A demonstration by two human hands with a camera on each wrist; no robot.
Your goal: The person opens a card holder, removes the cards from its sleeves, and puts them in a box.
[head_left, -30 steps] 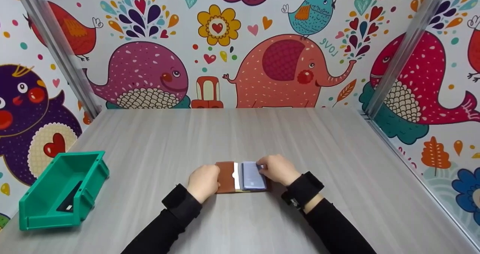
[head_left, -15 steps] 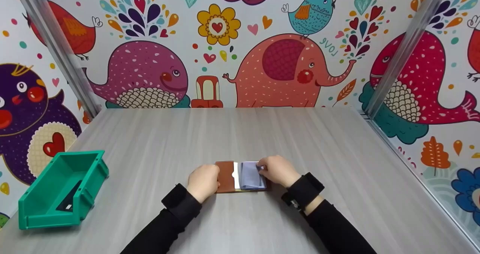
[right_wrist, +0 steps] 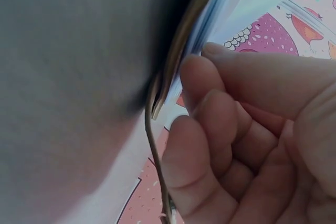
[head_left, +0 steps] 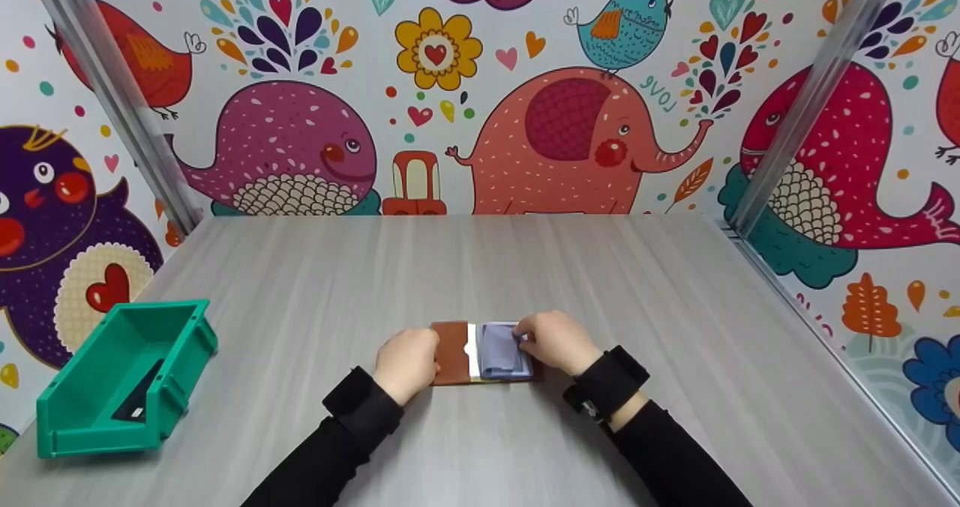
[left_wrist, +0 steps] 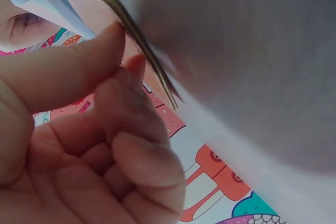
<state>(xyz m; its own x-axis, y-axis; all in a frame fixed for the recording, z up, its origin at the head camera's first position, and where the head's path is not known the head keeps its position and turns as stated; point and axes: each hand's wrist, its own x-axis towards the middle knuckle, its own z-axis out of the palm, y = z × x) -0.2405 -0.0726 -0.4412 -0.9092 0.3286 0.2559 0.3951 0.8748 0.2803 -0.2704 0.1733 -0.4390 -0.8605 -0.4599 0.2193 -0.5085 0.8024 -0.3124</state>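
Note:
A brown card wallet (head_left: 451,353) lies spread on the table in the head view, with a white inner edge and a stack of clear bluish plastic sleeves (head_left: 501,349) on its right half. The left hand (head_left: 407,364) pinches the left cover's outer edge between thumb and fingertip, which the left wrist view shows close up on the cover (left_wrist: 152,69). At the right side of the stack, the right hand (head_left: 559,340) pinches a sleeve, which bends up from the others. In the right wrist view its thumb and forefinger meet at the sleeve edges (right_wrist: 207,22).
A green plastic bin (head_left: 97,394) stands at the left of the table, with a flat black item (head_left: 139,398) inside. Walls printed with cartoon animals enclose the pale wood-grain table (head_left: 480,267) at the back and both sides.
The top sleeve lay flat a second ago; now it is bent and lifted at the right hand's fingers. Both hands have stayed in nearly the same place.

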